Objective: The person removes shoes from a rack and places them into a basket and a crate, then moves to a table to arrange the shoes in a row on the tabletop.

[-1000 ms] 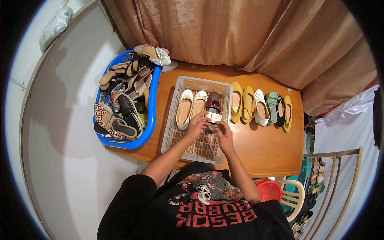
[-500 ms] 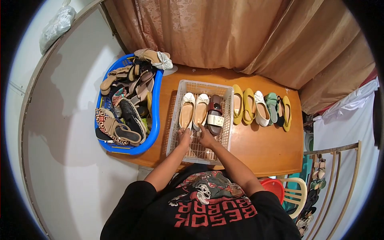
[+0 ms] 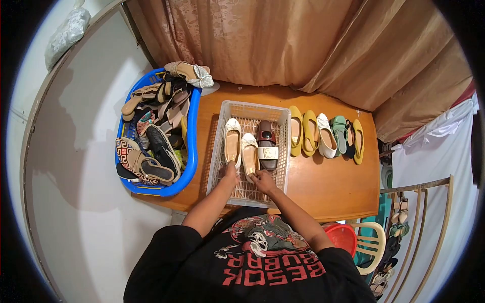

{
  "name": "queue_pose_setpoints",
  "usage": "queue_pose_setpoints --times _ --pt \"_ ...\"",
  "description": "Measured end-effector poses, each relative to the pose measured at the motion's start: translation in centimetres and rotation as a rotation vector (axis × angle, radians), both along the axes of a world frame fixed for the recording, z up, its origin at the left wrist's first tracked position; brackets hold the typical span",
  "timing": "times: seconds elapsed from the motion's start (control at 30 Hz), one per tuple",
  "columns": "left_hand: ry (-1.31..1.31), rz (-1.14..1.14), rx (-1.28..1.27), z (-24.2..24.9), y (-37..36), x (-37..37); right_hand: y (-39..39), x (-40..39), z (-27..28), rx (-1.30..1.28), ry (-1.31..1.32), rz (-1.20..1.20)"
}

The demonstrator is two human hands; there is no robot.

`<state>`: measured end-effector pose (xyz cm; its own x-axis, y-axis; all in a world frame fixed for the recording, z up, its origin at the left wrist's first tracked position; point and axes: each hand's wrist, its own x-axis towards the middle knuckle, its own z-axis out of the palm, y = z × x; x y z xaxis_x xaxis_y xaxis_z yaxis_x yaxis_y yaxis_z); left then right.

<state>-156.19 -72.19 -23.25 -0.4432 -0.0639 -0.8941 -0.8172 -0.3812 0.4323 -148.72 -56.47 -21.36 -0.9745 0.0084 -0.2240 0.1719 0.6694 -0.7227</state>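
Observation:
Two white ballet flats with bows lie in a clear plastic crate (image 3: 286, 161), toes pointing away from me. My left hand (image 3: 231, 173) has its fingers closed on the heel of the left flat (image 3: 232, 141). On the heel of the right flat (image 3: 250, 154), my right hand (image 3: 263, 181) is closed too; this shoe sits a little nearer to me than the other. Right of them in the crate is dark brown slide footwear (image 3: 268, 144) with a maroon strap and a cream strap.
A blue laundry basket (image 3: 191, 166) heaped with mixed shoes stands left of the crate. Right of the crate, mustard flats (image 3: 295, 131), a white flat (image 3: 326, 136) and green slides (image 3: 339, 134) line the wooden table (image 3: 328, 187). A red basin (image 3: 339, 238) and chair (image 3: 373, 245) are at lower right.
The right white flat has been drawn toward me, with my right hand at its heel. The left flat stays about where it was. My view has shifted slightly.

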Motion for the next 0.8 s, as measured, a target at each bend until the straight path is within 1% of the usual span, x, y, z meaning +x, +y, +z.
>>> queue_pose_setpoints --times 0.03,0.1,0.17,0.23,0.27,0.33,0.37,0.43,0.47,0.5,0.57,0.6,0.67,0.7,0.77,0.8 --pt "-0.002 -0.002 -0.002 -0.2 0.0 0.0 0.2 0.0 0.2 -0.002 -0.002 -0.002" --pt "0.050 0.042 0.031 -0.8 0.1 0.1 0.6 0.0 0.5 -0.096 -0.172 -0.092" --pt "0.020 0.078 -0.016 -1.8 0.0 0.0 0.6 0.1 0.6 -0.110 -0.187 -0.096" --pt "0.059 0.069 -0.030 -3.0 -0.8 0.5 0.4 0.6 -0.3 -0.126 0.075 -0.128" --pt "0.059 0.072 -0.029 -3.9 -1.3 0.4 0.4 0.6 -0.5 -0.125 0.075 -0.125" --pt "0.026 -0.054 0.140 -5.3 -2.6 0.7 0.0 1.1 -0.5 -0.267 0.124 -0.139" --pt "0.020 -0.051 0.140 -6.0 -2.5 1.2 -0.3 1.3 -0.5 -0.267 0.118 -0.138" --pt "0.154 -0.034 0.164 -4.2 -2.3 1.9 -1.0 1.3 1.0 -0.642 0.003 -0.261" --pt "0.151 -0.085 0.159 -3.3 -2.4 2.1 -1.3 1.6 2.3 -0.718 0.002 -0.294" --pt "0.151 -0.079 0.160 -3.7 -2.5 2.1 -1.1 1.5 2.3 -0.716 0.000 -0.289" --pt "0.163 -0.058 0.108 -5.5 -2.7 2.5 -0.4 1.9 2.0 -0.840 -0.080 -0.211" --pt "0.162 -0.054 0.112 -5.1 -2.5 2.6 -0.4 2.2 1.9 -0.836 -0.082 -0.209" --pt "0.176 -0.023 -0.011 -3.2 -2.2 2.6 -0.3 2.7 1.7 -0.920 -0.012 -0.268" --pt "0.175 -0.022 -0.007 -2.4 -2.2 2.7 -0.4 2.8 2.7 -0.916 -0.013 -0.268" --pt "0.320 -0.166 0.058 -1.3 -2.2 3.1 -0.8 3.0 6.0 -0.744 0.093 -0.210" --pt "0.320 -0.166 0.060 -2.6 -2.0 3.1 -0.7 3.0 5.6 -0.759 0.116 -0.210"
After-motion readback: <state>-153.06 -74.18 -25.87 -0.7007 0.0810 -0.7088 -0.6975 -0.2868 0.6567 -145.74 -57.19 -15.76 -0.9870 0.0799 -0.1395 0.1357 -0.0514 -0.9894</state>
